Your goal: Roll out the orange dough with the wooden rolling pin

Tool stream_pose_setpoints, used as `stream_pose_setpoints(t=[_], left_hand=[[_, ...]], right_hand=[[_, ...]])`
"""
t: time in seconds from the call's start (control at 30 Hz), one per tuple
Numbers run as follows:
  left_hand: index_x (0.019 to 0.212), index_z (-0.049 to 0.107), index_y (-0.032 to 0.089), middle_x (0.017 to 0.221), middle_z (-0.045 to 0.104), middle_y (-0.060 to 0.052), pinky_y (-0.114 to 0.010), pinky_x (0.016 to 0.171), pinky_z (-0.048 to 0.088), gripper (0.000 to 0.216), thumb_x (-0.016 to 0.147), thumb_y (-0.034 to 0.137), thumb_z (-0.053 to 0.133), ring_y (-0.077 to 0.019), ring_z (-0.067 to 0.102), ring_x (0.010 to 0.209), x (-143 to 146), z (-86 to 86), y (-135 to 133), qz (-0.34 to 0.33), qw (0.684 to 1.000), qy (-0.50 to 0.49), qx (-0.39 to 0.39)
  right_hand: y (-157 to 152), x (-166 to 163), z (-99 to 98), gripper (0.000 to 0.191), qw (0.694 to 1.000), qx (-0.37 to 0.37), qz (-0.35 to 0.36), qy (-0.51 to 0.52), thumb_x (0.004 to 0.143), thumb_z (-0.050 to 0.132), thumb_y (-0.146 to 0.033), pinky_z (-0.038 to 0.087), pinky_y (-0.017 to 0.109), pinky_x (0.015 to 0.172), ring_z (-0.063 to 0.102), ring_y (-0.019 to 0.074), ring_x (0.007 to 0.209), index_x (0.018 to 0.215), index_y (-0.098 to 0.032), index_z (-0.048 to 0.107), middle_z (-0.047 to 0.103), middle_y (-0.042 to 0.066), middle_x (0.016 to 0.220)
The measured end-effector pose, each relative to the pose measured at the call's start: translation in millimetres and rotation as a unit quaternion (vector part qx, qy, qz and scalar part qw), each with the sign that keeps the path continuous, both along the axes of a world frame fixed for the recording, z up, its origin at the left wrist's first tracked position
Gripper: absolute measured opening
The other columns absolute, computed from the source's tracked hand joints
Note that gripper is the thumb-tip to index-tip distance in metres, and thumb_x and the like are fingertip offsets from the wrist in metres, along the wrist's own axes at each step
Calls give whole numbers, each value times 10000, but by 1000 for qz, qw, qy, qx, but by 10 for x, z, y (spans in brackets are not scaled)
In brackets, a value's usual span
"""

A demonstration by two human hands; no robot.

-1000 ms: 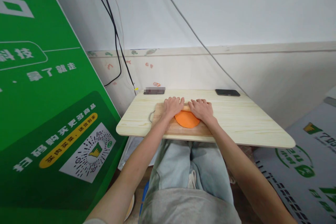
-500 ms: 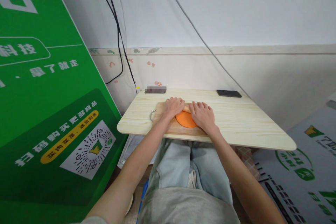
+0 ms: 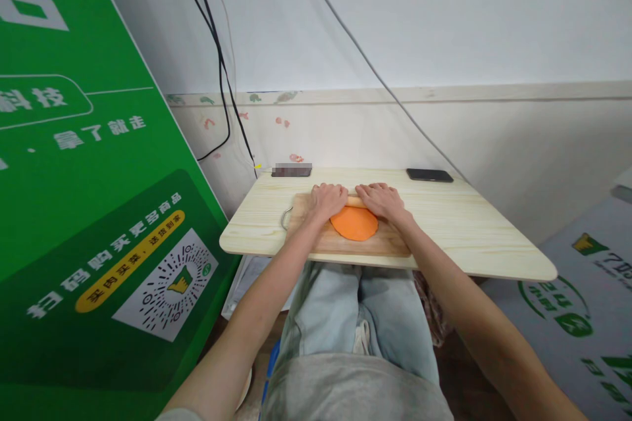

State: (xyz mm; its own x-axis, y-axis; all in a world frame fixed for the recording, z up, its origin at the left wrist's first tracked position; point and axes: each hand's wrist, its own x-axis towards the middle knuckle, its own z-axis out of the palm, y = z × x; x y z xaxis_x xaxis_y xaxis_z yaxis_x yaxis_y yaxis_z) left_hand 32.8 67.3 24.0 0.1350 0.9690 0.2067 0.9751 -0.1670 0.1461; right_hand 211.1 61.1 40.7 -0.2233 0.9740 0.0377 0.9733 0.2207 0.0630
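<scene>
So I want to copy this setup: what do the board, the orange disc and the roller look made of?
Board: wood, matte brown, with a metal loop handle.
Orange disc: probably dough or clay; smooth, flattened, evenly orange.
Roller: looks like pale wood, though both hands cover most of it.
Table: light wood-grain top, possibly laminate.

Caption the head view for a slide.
Both hands press a rolling pin over orange dough on a board.

A pale wooden tabletop (image 3: 469,230) is carrying a wooden board (image 3: 345,245) at its near edge, while a dark phone (image 3: 429,175) and a blurred dark item (image 3: 291,171) are lying along its far edge, well apart.
</scene>
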Motion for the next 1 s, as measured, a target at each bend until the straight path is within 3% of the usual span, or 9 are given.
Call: stream_pose_setpoints(t=[0.2, 0.33, 0.67, 0.83, 1.0], left_hand=[[1214, 853, 209, 1297, 831, -145, -461, 1071, 496, 537, 1155, 341, 336, -311, 740, 1239, -2, 12, -27, -2, 1000, -2, -1], [1204, 854, 222, 1284, 839, -125, -440, 1051, 504, 530, 1156, 342, 340, -296, 741, 1230, -7, 19, -42, -4, 1000, 0, -1], [1196, 859, 186, 1259, 839, -154, -434, 1013, 519, 541, 1162, 323, 337, -300, 770, 1174, 20, 13, -29, -3, 1000, 19, 12], [1189, 859, 193, 1246, 842, -147, -422, 1030, 512, 526, 1156, 308, 347, -284, 763, 1185, 2, 0, -30, -9, 1000, 13, 10], [1176, 856, 210, 1221, 843, -141, -402, 946, 528, 513, 1149, 314, 354, -294, 770, 1162, -15, -8, -31, 0, 1000, 0, 11]], right_hand=[[-426, -156, -112, 582, 997, 68, -28, -2, 1196, 170, -409, 473, 460, 1046, 634, 348, 1322, 1475, -245, 653, 726, 175, 1444], [-582, -248, -172, 630, 992, 107, -68, 29, 1191, 145, -409, 450, 485, 1079, 627, 364, 1320, 1399, -184, 695, 730, 217, 1418], [11, 8, 8, 593, 1000, 1, -26, 14, 1191, 204, -475, 440, 547, 1143, 556, 366, 1439, 1583, -311, 617, 652, 164, 1568], [-354, -146, -135, 638, 994, 79, -69, 43, 1192, 173, -468, 381, 563, 1203, 507, 378, 1490, 1502, -228, 676, 659, 185, 1564], [-707, -301, -256, 670, 986, 134, -78, 70, 1189, 159, -458, 375, 575, 1218, 515, 385, 1479, 1572, -132, 602, 631, 223, 1596]])
